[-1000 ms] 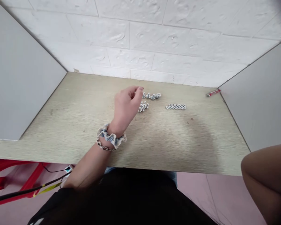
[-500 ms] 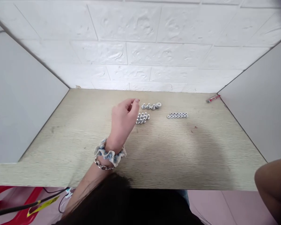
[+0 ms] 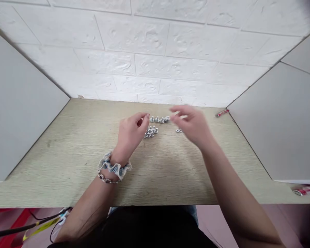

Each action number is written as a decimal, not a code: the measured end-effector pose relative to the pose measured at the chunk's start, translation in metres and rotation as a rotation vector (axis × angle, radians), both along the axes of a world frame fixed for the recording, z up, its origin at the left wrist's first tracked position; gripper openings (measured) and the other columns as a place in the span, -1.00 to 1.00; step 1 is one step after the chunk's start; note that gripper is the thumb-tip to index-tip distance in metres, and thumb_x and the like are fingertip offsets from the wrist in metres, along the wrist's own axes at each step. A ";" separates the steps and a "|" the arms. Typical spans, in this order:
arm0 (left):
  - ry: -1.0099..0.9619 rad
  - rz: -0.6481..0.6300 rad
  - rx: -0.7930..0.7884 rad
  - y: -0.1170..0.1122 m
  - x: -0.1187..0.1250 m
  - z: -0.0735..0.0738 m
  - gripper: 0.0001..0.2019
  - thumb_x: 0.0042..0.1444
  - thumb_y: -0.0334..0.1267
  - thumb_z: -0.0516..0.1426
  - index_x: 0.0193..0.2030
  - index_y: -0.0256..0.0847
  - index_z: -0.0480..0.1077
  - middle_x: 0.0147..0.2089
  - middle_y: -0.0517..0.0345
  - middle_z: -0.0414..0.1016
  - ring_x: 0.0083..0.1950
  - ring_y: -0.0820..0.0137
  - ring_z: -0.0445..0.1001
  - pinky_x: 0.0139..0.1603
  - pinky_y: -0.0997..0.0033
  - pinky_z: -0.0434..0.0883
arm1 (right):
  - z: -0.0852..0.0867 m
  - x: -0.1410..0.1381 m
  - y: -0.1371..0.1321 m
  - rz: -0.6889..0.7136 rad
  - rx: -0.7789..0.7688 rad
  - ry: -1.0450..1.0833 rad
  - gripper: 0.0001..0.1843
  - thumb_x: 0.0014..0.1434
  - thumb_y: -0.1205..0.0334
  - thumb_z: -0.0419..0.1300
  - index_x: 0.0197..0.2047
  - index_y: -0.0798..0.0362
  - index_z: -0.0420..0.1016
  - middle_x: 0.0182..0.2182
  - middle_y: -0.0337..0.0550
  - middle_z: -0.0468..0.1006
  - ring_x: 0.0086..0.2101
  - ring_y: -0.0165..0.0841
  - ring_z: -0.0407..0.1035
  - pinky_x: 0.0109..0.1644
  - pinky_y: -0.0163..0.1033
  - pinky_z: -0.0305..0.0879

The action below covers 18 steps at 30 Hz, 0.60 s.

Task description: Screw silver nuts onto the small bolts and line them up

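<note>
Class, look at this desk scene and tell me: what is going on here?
A person is at a wooden table with small metal hardware laid out near the back wall. The left hand, a scrunchie at its wrist, has its fingers pinched beside a row of screws and a cluster of screws. The right hand, blurred, hovers over a row of nuts, hiding most of it. Whether either hand holds anything cannot be told.

- Bright, soft, even light; only faint shadows on the table (image 3: 74, 148).
- Motion blur smears the right hand (image 3: 193, 127).
- Wide-angle bending at the edges; dark vignette corner at 1 o'clock.
</note>
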<state>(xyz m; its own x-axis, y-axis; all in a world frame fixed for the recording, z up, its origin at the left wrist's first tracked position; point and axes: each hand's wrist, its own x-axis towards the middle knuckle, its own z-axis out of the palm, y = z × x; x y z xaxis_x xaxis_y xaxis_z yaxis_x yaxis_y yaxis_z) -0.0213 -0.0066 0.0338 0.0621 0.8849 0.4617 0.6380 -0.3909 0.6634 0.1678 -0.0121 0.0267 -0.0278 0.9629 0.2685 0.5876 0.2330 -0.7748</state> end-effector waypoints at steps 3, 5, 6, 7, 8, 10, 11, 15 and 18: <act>0.006 -0.004 -0.009 0.002 0.001 -0.003 -0.72 0.07 -0.17 0.01 -0.34 -0.25 0.49 -0.63 0.25 0.35 -0.59 0.54 0.21 -0.51 0.53 0.13 | -0.013 -0.017 0.004 0.052 -0.056 -0.237 -0.72 0.08 0.13 0.09 -0.13 -0.03 0.46 -0.18 -0.16 0.44 -0.25 -0.33 0.32 -0.17 -0.20 0.24; 0.016 -0.005 -0.015 0.003 0.002 -0.005 -0.72 0.07 -0.17 0.00 -0.34 -0.25 0.49 -0.63 0.24 0.35 -0.59 0.54 0.22 -0.50 0.53 0.13 | -0.025 -0.026 0.009 0.049 -0.090 -0.383 -0.72 0.10 0.15 0.07 -0.14 0.00 0.47 -0.17 -0.13 0.43 -0.20 -0.31 0.31 -0.11 -0.21 0.20; 0.022 -0.007 -0.018 0.003 0.002 -0.006 -0.72 0.08 -0.17 0.00 -0.34 -0.26 0.49 -0.63 0.24 0.36 -0.59 0.54 0.22 -0.50 0.53 0.13 | -0.030 -0.029 0.012 0.048 -0.104 -0.443 -0.72 0.11 0.15 0.06 -0.15 0.02 0.46 -0.17 -0.12 0.43 -0.17 -0.29 0.29 -0.10 -0.21 0.18; 0.028 -0.011 -0.022 0.004 0.002 -0.008 -0.71 0.08 -0.17 -0.01 -0.34 -0.26 0.49 -0.62 0.23 0.36 -0.59 0.54 0.22 -0.50 0.53 0.13 | -0.035 -0.031 0.015 0.047 -0.118 -0.491 -0.72 0.11 0.15 0.05 -0.15 0.04 0.47 -0.17 -0.10 0.43 -0.16 -0.28 0.28 -0.10 -0.21 0.17; 0.034 -0.017 -0.026 0.004 0.003 -0.009 -0.71 0.08 -0.17 -0.01 -0.34 -0.26 0.49 -0.61 0.23 0.37 -0.58 0.54 0.23 -0.50 0.52 0.13 | -0.039 -0.033 0.016 0.047 -0.134 -0.526 -0.72 0.12 0.15 0.04 -0.17 0.04 0.47 -0.18 -0.10 0.43 -0.16 -0.27 0.28 -0.11 -0.21 0.16; 0.054 -0.037 -0.031 0.004 0.003 -0.011 -0.71 0.09 -0.16 -0.01 -0.33 -0.25 0.49 -0.60 0.22 0.38 -0.57 0.52 0.25 -0.49 0.52 0.15 | -0.042 -0.034 0.019 0.047 -0.156 -0.559 -0.73 0.13 0.16 0.00 -0.23 0.03 0.48 -0.22 -0.11 0.44 -0.18 -0.28 0.29 -0.15 -0.22 0.16; 0.071 -0.052 -0.031 0.004 0.003 -0.013 -0.71 0.09 -0.16 -0.02 -0.32 -0.25 0.49 -0.60 0.22 0.38 -0.56 0.52 0.26 -0.48 0.52 0.16 | -0.043 -0.034 0.019 0.047 -0.160 -0.558 -0.74 0.13 0.16 -0.01 -0.27 0.02 0.49 -0.24 -0.11 0.45 -0.20 -0.29 0.29 -0.17 -0.23 0.16; 0.139 -0.153 -0.001 0.004 0.005 -0.019 -0.74 0.10 -0.21 -0.01 -0.23 -0.22 0.47 -0.50 0.18 0.44 -0.50 0.50 0.32 -0.40 0.51 0.23 | -0.038 -0.031 0.017 0.026 -0.137 -0.436 -0.80 0.07 0.19 0.03 -0.38 0.04 0.45 -0.34 -0.16 0.47 -0.29 -0.34 0.30 -0.23 -0.27 0.15; 0.125 -0.268 0.035 0.005 0.008 -0.024 -0.74 0.08 -0.21 0.02 -0.14 -0.22 0.42 -0.28 0.10 0.48 -0.40 0.49 0.37 -0.33 0.50 0.30 | -0.029 -0.024 0.012 -0.023 -0.088 -0.225 -0.84 0.02 0.19 0.06 -0.40 0.04 0.43 -0.40 -0.22 0.47 -0.39 -0.40 0.29 -0.28 -0.29 0.17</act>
